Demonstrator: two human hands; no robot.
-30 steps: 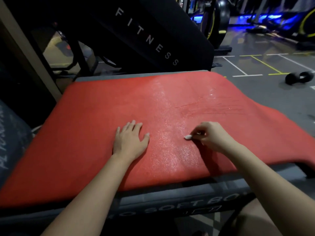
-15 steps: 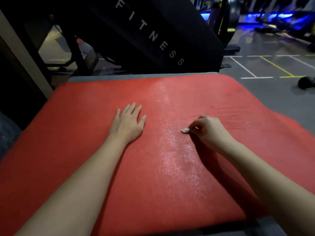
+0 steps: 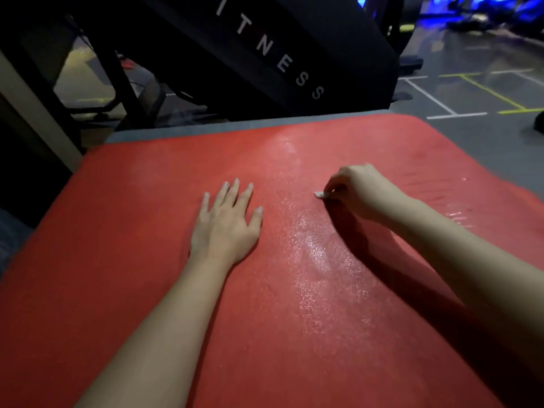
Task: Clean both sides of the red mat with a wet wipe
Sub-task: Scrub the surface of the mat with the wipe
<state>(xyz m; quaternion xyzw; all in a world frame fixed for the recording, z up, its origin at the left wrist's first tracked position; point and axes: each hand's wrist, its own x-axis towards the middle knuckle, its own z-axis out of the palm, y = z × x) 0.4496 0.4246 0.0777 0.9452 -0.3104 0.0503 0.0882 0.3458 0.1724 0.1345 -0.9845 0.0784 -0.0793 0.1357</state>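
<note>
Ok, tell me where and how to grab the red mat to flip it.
Take the red mat by its right edge, coming from the right: it lies flat, and there the edge seems to hang past the grey platform, leaving room for fingers underneath. The left hand rests flat on it and the right hand pinches the wet wipe, so free those first.

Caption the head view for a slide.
Left hand flat on the wet-streaked red exercise mat; right hand pinches a small white wet wipe against it.
</note>
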